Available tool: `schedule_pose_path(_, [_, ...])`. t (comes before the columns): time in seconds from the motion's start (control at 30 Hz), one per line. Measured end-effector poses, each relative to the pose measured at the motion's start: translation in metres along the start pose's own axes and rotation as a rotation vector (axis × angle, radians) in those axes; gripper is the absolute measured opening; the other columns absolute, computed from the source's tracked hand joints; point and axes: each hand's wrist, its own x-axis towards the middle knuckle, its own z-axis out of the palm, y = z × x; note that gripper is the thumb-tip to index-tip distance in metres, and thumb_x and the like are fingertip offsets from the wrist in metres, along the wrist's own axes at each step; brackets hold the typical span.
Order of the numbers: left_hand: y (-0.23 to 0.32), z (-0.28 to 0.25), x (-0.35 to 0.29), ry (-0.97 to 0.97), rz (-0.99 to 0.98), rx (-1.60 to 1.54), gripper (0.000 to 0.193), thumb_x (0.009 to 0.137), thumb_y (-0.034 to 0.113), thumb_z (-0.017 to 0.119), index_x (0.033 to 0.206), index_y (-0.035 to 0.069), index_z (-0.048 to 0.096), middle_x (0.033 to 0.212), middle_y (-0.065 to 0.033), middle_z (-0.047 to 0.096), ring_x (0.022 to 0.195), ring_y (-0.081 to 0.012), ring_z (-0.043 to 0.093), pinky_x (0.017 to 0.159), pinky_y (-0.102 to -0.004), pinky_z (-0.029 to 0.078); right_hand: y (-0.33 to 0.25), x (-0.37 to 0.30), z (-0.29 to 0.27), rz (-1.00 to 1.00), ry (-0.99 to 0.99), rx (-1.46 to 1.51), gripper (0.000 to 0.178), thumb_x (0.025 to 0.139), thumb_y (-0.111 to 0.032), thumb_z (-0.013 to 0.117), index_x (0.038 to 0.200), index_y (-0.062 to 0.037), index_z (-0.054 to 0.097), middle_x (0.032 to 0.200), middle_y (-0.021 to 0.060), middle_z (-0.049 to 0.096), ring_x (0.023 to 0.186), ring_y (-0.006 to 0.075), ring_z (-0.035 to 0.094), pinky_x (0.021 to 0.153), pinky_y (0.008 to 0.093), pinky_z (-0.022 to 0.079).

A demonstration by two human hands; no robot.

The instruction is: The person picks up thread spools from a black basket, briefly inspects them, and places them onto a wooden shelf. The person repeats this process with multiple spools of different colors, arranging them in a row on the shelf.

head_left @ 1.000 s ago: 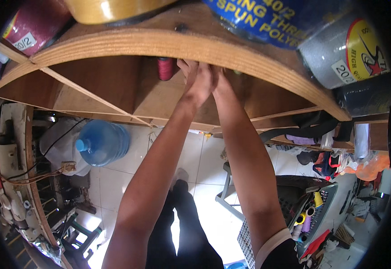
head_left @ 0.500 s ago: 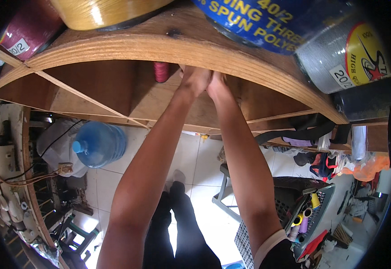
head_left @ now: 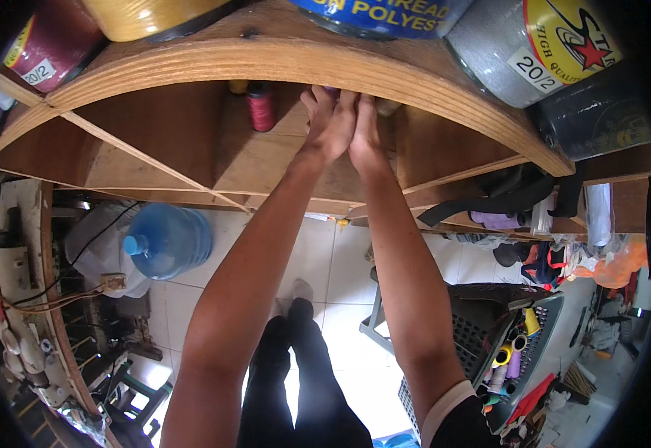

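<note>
Both my hands reach into a middle compartment of the wooden shelf [head_left: 280,63], side by side and touching. My left hand [head_left: 330,128] has its fingers bent round something mostly hidden; a small purple patch [head_left: 331,91] shows at its fingertips. Against it, my right hand [head_left: 365,128] is closed too, and what it holds cannot be made out. Left of the hands stands a pink-red thread spool [head_left: 262,112] on the compartment floor. Behind that, a yellow spool [head_left: 238,87] shows in part. A pale rounded thing [head_left: 388,107] lies just right of my right hand.
On the shelf top stand large thread cones: maroon [head_left: 60,41], yellow [head_left: 153,16], blue-labelled [head_left: 385,19], grey [head_left: 490,52] and black [head_left: 602,116]. Below are a blue water jug [head_left: 167,240], a grey crate [head_left: 482,336] with several spools, and black straps [head_left: 490,200] at the right.
My view has shifted so more of the compartment shows, including the yellow spool and the purple patch. My hands stay together inside it, with more of their fingers visible.
</note>
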Motion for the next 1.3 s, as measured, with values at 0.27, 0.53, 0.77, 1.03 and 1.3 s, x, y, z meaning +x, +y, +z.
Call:
schedule_pose_path(0.27, [0.017, -0.014, -0.060, 0.309, -0.054, -0.174, 0.040, 0.093, 0.026, 0.045, 0.120, -0.004, 0.050, 0.128, -0.0262, 0.047, 0.117, -0.0320, 0.046, 0.100, -0.0380, 0.034, -0.023, -0.040, 0.040, 0.204, 0.241, 0.040, 0.050, 0.098, -0.040, 0.039, 0.131, -0.0032, 0.047, 0.126, 0.0091, 0.053, 0.110, 0.0194, 0.049, 0.093, 0.0342, 0.038])
schedule_pose_path(0.53, [0.009, -0.035, -0.093, 0.769, 0.113, 0.218, 0.060, 0.075, 0.005, 0.056, 0.124, -0.014, 0.028, 0.123, -0.0322, 0.032, 0.115, -0.0429, 0.037, 0.099, -0.0474, 0.029, 0.001, -0.029, 0.069, 0.090, 0.014, -0.177, 0.052, 0.096, -0.045, 0.036, 0.133, -0.0124, 0.048, 0.136, 0.0112, 0.045, 0.109, 0.0181, 0.050, 0.091, 0.0328, 0.040])
schedule_pose_path(0.77, [-0.016, -0.054, -0.064, 0.468, 0.180, 0.143, 0.049, 0.079, 0.003, 0.053, 0.123, -0.007, 0.034, 0.120, -0.0234, 0.037, 0.111, -0.0378, 0.038, 0.100, -0.0437, 0.030, -0.017, -0.041, 0.083, 0.225, -0.141, -0.014, 0.059, 0.096, -0.052, 0.033, 0.134, -0.0074, 0.046, 0.135, 0.0105, 0.045, 0.120, 0.0205, 0.041, 0.101, 0.0343, 0.032])
schedule_pose_path(1.03, [-0.003, -0.052, -0.031, 0.251, 0.129, -0.077, 0.052, 0.081, 0.006, 0.049, 0.129, -0.004, 0.033, 0.122, -0.0259, 0.043, 0.119, -0.0418, 0.034, 0.104, -0.0448, 0.028, -0.005, -0.019, 0.067, 0.143, -0.018, -0.098, 0.060, 0.097, -0.048, 0.033, 0.129, 0.0018, 0.045, 0.129, 0.0139, 0.049, 0.116, 0.0227, 0.045, 0.101, 0.0350, 0.032])
schedule_pose_path(1.3, [-0.020, -0.065, 0.005, 0.116, 0.058, 0.150, 0.049, 0.085, 0.019, 0.050, 0.130, 0.000, 0.046, 0.144, -0.0252, 0.030, 0.136, -0.0405, 0.020, 0.112, -0.0390, 0.021, 0.028, 0.012, 0.058, 0.115, -0.142, -0.018, 0.067, 0.096, -0.051, 0.033, 0.139, 0.0002, 0.034, 0.143, 0.0144, 0.035, 0.131, 0.0250, 0.033, 0.107, 0.0361, 0.026])
